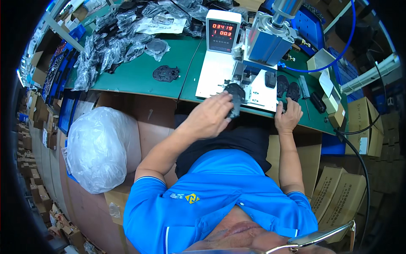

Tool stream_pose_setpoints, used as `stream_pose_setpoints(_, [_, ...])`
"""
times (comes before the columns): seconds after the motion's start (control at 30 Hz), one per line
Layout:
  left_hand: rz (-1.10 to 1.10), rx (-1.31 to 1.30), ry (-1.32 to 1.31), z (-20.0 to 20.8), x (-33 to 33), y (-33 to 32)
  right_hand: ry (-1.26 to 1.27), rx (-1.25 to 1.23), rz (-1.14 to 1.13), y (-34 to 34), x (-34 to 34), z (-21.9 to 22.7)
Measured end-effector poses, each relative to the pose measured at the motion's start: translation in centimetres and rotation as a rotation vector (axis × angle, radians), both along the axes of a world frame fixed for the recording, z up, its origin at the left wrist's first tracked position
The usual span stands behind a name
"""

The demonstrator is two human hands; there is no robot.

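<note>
Left hand (209,116) is stretched forward over the near edge of the green worktop (139,76), fingers curled round a black plastic part (235,98) — it grips the piece from the left, with the part's dark body showing past the fingertips and hanging a little over the worktop's edge. That part sits right at the front of the white base plate (213,74) of a small press (266,36), just below the machine's silver-and-blue cylinder block. Right hand (288,115) rests at the worktop's front edge, well to the right of the left one; its fingers are bent and appear to touch or pinch something small and dark there, though the view is too coarse to say whether it holds anything.

Just beyond the right hand lie several more flat black parts (284,84), rounded in outline, beside the press base. Another single black part (165,73) lies alone on the bare green surface to the left of the base plate. A white counter box with red lit digits (222,31) stands upright on the rear of the base plate, next to the cylinder. Farther back and left — heaped along the rear of the worktop — are many clear bags holding dark pieces (110,46). A blue air hose (344,46) curves away from the press on the right. Below the worktop, to the person's left, a large bulging clear plastic bag (99,146) sits against brown cartons, and more cartons (342,190) are stacked on the right.
</note>
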State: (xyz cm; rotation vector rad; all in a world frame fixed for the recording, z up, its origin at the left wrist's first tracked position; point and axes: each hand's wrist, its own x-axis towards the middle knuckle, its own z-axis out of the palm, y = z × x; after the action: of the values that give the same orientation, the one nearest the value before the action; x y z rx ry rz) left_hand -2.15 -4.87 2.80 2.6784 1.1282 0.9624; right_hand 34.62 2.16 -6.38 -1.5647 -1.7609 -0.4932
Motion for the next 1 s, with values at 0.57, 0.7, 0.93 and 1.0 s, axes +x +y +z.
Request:
stream_pose_setpoints(0.57, [-0.011,-0.087,-0.117,0.9,1.2,-3.9,0.621,-0.248,0.417,2.7,-3.7,11.7])
stream_pose_setpoints(0.7, [0.013,-0.061,-0.173,0.5,1.2,-4.5,0.164,-0.303,0.41,10.0,-2.7,12.4])
stream_pose_setpoints(0.93, [0.068,-0.14,-0.235,-0.7,-0.5,-6.6,-0.27,-0.855,0.176,18.5,1.2,12.1])
stream_pose_setpoints(1.0, [0.066,-0.145,-0.237,-0.8,-0.5,-6.7,-0.234,-0.809,0.265,20.2,3.0,10.0])
